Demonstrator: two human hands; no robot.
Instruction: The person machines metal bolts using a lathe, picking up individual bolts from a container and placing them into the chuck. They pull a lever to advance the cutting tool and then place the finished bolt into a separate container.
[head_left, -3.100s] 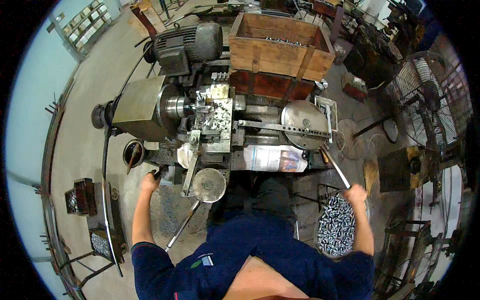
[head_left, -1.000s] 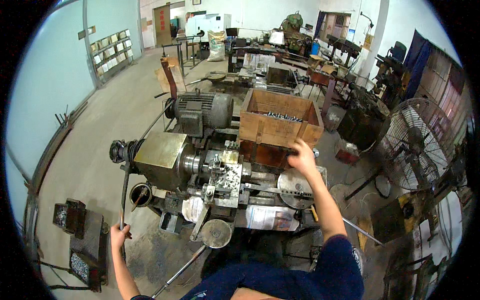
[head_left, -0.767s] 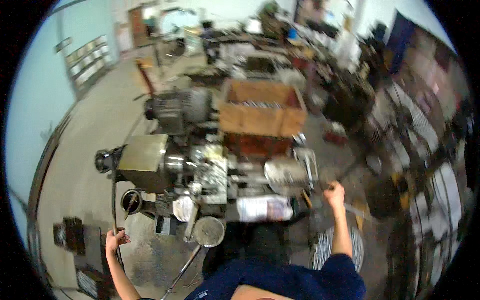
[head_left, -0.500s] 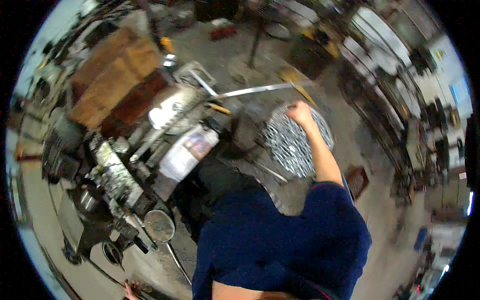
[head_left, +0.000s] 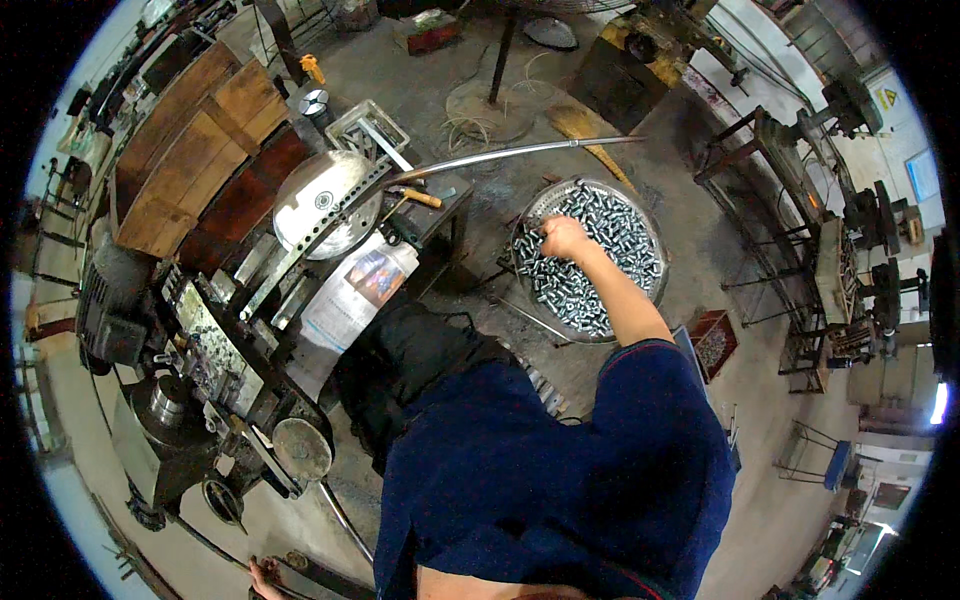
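Note:
My right hand [head_left: 565, 238] reaches into a round, shallow metal basin [head_left: 655, 225] on the right. Its fingers are closed just above the heap of small, shiny cylindrical metal parts [head_left: 600, 290]; what they pinch, if anything, is too small to make out. At the lower left edge, my left hand [head_left: 264, 580] is curled round the end of a long dark bar [head_left: 212, 543] that runs out from the machine. Much of that hand is cut off by the picture's edge.
The machine on the left carries a round chuck [head_left: 168, 400] and a round plate [head_left: 302, 448]. A bench beside it bears a shiny metal disc [head_left: 325, 195], a hammer [head_left: 418, 197] and printed paper [head_left: 350, 300]. A broom [head_left: 590, 135] lies beyond the basin; a red bin [head_left: 712, 345] stands right.
My right hand has moved left and a little nearer over the metal parts, and its forearm now slants more. My left hand stays at the dark bar. The view has shifted slightly.

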